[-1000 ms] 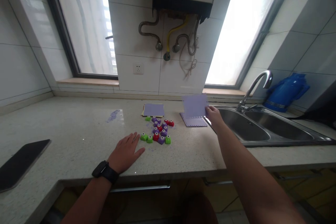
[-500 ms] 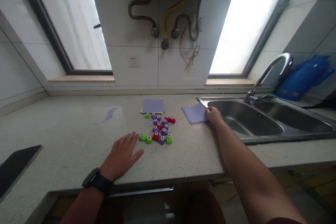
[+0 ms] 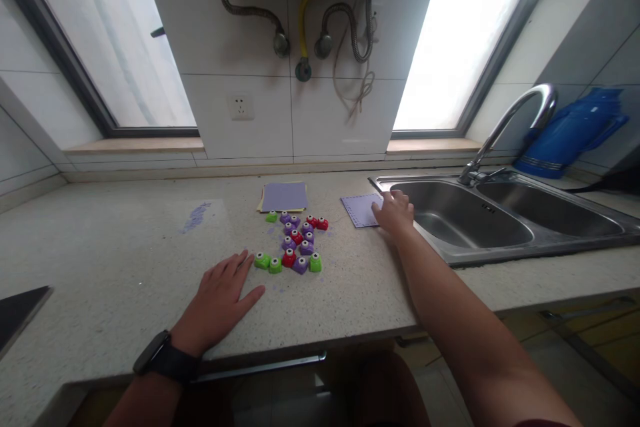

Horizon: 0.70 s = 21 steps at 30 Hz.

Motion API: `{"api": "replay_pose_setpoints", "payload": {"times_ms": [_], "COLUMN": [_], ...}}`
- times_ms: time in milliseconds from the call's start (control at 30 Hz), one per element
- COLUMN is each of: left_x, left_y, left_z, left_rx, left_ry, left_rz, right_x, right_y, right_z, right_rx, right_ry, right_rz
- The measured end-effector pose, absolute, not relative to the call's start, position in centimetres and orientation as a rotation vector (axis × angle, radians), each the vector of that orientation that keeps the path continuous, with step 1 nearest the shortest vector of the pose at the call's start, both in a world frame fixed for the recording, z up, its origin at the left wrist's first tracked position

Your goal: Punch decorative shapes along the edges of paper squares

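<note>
Purple sheet [image 3: 357, 210], lifted 1 s ago, now lies flat on counter [image 3: 340, 300]. I see L hand [image 3: 223, 297] spread, holding nothing, beside green punch [image 3: 261, 261]; farther, R hand [image 3: 396, 211] over sheet's R edge near sink [image 3: 500, 255], grip unclear. Prob. light, bendy; I'd pinch an edge.

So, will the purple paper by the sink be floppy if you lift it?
The purple paper looks thin, so it would probably bend and feel light. It lies flat on the counter, so a push might slide it rather than tip it.
</note>
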<state>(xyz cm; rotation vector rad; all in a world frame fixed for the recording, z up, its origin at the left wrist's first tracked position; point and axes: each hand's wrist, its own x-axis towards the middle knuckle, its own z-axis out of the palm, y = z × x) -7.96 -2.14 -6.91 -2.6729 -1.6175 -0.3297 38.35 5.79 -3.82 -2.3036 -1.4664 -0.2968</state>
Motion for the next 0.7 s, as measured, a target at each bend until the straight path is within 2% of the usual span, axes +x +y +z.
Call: {"api": "replay_pose_setpoints", "payload": {"times_ms": [200,700], "left_x": [-7.8,-7.9], "left_y": [-2.2,-2.2], "left_z": [-6.8,-7.0], "left_rx": [-2.677,-2.679], "left_ry": [-1.630,-1.619], "left_rz": [-0.288,-0.325], "right_x": [32.8,32.5], "right_y": [5.8,4.8], "right_z": [-4.3,-3.8], "right_rx": [-2.170,-2.362], "right_ry": [-1.795,-1.721], "right_rz": [-0.252,-0.195]}}
